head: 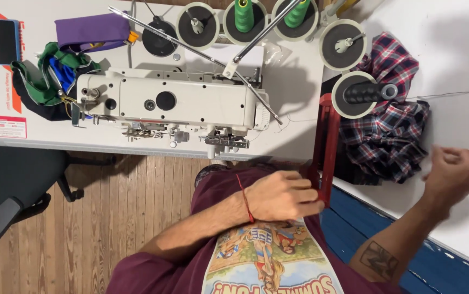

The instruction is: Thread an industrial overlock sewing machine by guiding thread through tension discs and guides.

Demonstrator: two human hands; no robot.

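Left hand (280, 196) fingers curled shut round the near end of the red frame (326, 147), a rigid, narrow, hard-edged bracket standing upright at the right edge of the sewing table (294, 98), likely steadying it. Right hand (455, 174) loosely fisted over the white side table (457, 54), fingers pinched closed; thin grey thread (452, 93) runs across that tabletop, but can't tell if he's actually holding it. Plaid shirt (387, 130), soft and crumpled, heaped just right of the red frame, within reach. Black thread cone (362, 93) lying on its side on its disc, just beside the shirt. Sewing machine (174, 103) is off-white, boxy, smooth metal; two green cones (243, 15) upright on the far stand. Green and purple fabric (54, 71) bunched at the machine's left end
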